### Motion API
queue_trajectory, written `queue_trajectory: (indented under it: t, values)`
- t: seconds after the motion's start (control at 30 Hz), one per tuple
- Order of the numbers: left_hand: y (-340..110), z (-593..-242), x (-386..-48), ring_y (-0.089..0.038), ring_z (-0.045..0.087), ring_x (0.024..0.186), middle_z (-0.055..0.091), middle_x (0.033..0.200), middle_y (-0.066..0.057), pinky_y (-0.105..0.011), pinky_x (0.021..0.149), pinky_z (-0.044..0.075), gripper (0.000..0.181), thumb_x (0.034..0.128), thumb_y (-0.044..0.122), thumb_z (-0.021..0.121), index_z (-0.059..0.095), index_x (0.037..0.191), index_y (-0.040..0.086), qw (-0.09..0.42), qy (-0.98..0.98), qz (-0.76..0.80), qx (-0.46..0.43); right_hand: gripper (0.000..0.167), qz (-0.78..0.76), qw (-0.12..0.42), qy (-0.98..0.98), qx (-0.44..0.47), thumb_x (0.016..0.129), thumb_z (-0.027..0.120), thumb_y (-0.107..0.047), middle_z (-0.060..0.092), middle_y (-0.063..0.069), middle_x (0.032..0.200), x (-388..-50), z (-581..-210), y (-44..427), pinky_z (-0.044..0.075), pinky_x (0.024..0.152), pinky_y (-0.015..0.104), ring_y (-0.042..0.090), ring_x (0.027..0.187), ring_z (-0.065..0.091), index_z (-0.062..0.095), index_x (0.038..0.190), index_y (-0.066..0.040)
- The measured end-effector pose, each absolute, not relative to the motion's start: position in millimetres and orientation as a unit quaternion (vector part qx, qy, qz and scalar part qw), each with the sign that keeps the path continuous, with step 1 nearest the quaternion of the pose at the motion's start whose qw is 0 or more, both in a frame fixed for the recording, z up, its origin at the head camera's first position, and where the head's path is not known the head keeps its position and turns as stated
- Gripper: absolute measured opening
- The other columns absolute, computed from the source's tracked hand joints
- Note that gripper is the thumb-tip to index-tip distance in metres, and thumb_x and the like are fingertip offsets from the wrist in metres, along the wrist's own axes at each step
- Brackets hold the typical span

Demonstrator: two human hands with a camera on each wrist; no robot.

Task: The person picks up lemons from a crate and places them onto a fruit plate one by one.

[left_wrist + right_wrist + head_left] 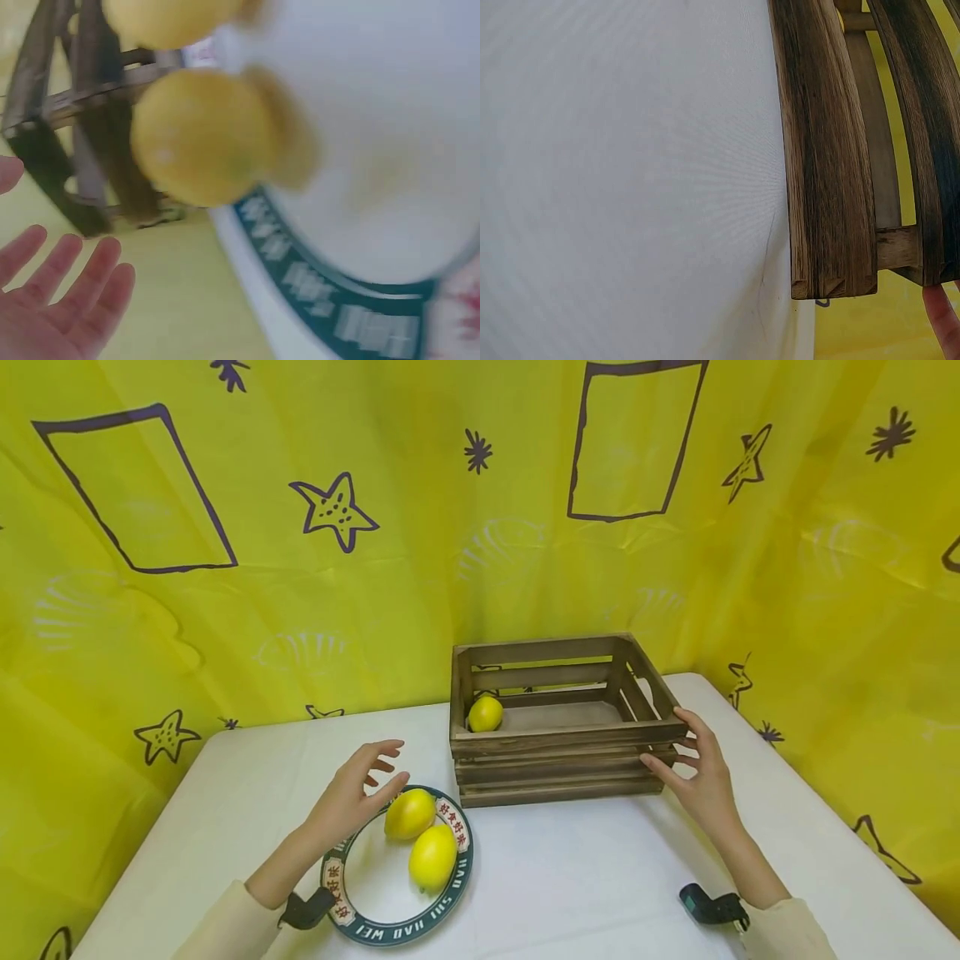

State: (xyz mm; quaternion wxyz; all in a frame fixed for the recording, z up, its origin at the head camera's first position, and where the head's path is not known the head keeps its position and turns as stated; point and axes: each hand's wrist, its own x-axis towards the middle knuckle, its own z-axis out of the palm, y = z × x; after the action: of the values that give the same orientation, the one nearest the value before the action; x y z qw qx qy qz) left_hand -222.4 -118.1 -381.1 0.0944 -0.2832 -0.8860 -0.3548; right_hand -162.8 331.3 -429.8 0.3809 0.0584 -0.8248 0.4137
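Observation:
A brown slatted wooden crate [558, 770] stands at the back of the table, with one yellow lemon [485, 714] inside at its left end. My right hand [703, 781] holds the crate's front right corner, thumb against the front slats and fingers at the side. In the right wrist view only a fingertip [939, 319] shows at the crate's end. Over the far left rim of a round plate [367, 881] hovers my left hand [348, 793], fingers loosely bent and holding nothing. Two more lemons, an upper one [410, 814] and a lower one [432, 858], lie on that plate.
A white cloth [570, 877] covers the table. Yellow curtains [405, 610] with drawn stars and shells hang close behind the crate and along both sides. The plate has a dark green lettered rim and sits left of the crate's front.

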Motion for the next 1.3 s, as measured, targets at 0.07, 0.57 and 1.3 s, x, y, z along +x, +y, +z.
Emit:
queue_trajectory:
  t: [0.07, 0.57, 1.3]
  values:
    - [-111.9, -372.6, -225.9, -0.03, 0.061, 0.105, 0.058, 0.122, -0.015, -0.043, 0.083, 0.055, 0.05, 0.0924, 0.017, 0.068, 0.049, 0.136, 0.003, 0.099, -0.876, -0.37, -0.293, 0.092, 0.413, 0.381, -0.825, 0.059, 0.066, 0.078, 0.02, 0.035, -0.027, 0.133, -162.4, -429.9, 331.9, 0.04, 0.08, -0.001, -0.01, 0.1, 0.045, 0.038, 0.145, -0.003]
    - [-61.7, -312.1, -271.9, -0.035, 0.059, 0.11, 0.053, 0.127, -0.02, -0.046, 0.094, 0.052, 0.052, 0.0939, 0.013, 0.065, 0.043, 0.14, 0.001, 0.07, -0.83, -0.418, -0.363, 0.093, 0.412, 0.382, -0.826, 0.045, 0.066, 0.078, 0.019, 0.034, -0.03, 0.132, -162.2, -427.8, 336.7, 0.04, 0.08, -0.001, -0.009, 0.1, 0.045, 0.037, 0.146, -0.003]
    - [-19.6, -306.7, -330.8, -0.036, 0.06, 0.108, 0.051, 0.128, -0.022, -0.052, 0.093, 0.051, 0.051, 0.0867, 0.003, 0.072, 0.05, 0.133, -0.005, -0.021, -0.795, -0.343, -0.499, 0.091, 0.41, 0.389, -0.822, 0.068, 0.065, 0.079, 0.019, 0.042, -0.011, 0.137, -165.0, -432.3, 329.6, 0.042, 0.08, 0.001, -0.007, 0.1, 0.047, 0.039, 0.144, -0.002]
